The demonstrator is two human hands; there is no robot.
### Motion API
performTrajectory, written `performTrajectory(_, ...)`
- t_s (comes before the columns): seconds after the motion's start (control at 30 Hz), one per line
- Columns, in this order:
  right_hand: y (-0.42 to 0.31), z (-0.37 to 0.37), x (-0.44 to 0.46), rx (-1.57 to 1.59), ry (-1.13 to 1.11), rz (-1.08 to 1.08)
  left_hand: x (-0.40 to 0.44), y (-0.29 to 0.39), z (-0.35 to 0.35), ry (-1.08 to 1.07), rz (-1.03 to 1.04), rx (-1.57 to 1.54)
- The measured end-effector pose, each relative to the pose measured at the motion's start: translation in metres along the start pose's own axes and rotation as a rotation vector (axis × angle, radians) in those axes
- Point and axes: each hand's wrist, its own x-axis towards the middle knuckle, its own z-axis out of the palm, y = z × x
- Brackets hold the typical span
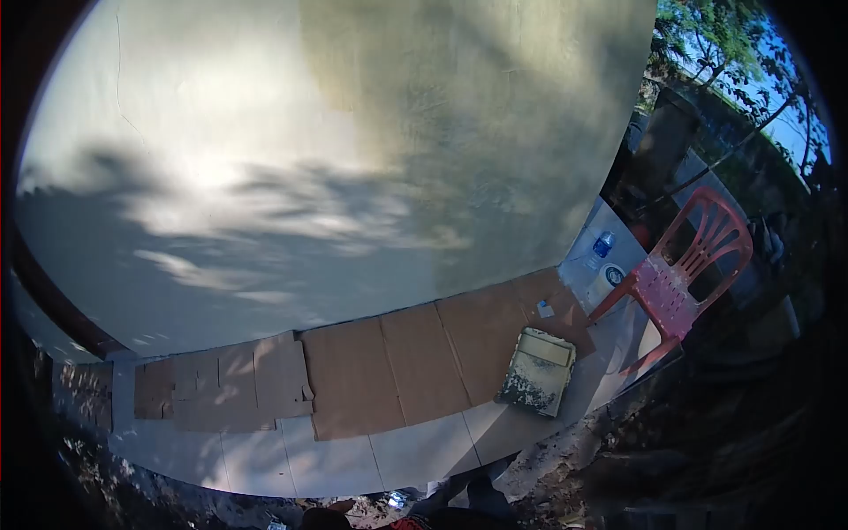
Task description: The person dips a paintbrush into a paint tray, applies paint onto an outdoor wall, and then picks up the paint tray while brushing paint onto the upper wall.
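Neither of my hands can be made out; only dark, unclear shapes of my body and legs (486, 499) show at the bottom edge. In front of me stands a pale wall (265, 177), with a lighter area on the left and a yellowish-grey one on the right. Flat cardboard sheets (353, 375) lie along its foot. A cream, box-like container (536, 371), stained dark on its lower part, rests at the right end of the cardboard. Beside it is a small blue-and-white item (545, 308), too small to name.
A red plastic chair (669, 296) stands at the right. Near it are a white tub (609, 278) and a clear bottle with blue on it (603, 245). The pale tiled ledge (331, 464) ends at rough ground in front. Trees (715, 44) rise at upper right.
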Motion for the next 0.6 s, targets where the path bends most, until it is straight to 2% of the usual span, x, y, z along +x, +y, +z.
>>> performTrajectory(0.2, 0.010, 0.012, 0.035, -0.019, -0.043, -0.123, 0.001, -0.044, 0.028, 0.141, 0.201, -0.598)
performTrajectory(0.23, 0.007, 0.020, 0.054, 0.034, -0.025, -0.125, 0.002, -0.047, 0.030, 0.157, 0.236, -0.648)
performTrajectory(0.27, 0.012, 0.026, 0.087, -0.046, 0.071, -0.247, 0.005, -0.047, 0.033, 0.174, 0.276, -0.694)
performTrajectory(0.37, 0.012, 0.040, 0.130, -0.215, 0.262, -0.545, 0.010, -0.048, 0.035, 0.212, 0.368, -0.756)
performTrajectory(0.4, 0.010, 0.040, 0.129, -0.167, 0.217, -0.537, 0.013, -0.048, 0.039, 0.226, 0.403, -0.770)
performTrajectory(0.47, -0.010, 0.049, 0.070, -0.070, 0.129, -0.515, 0.018, -0.049, 0.040, 0.237, 0.455, -0.775)
performTrajectory(0.53, -0.006, 0.057, 0.046, -0.083, 0.238, -0.517, 0.027, -0.046, 0.042, 0.230, 0.488, -0.732)
performTrajectory(0.6, 0.003, 0.052, 0.042, -0.091, 0.266, -0.574, 0.017, -0.043, 0.049, 0.197, 0.392, -0.682)
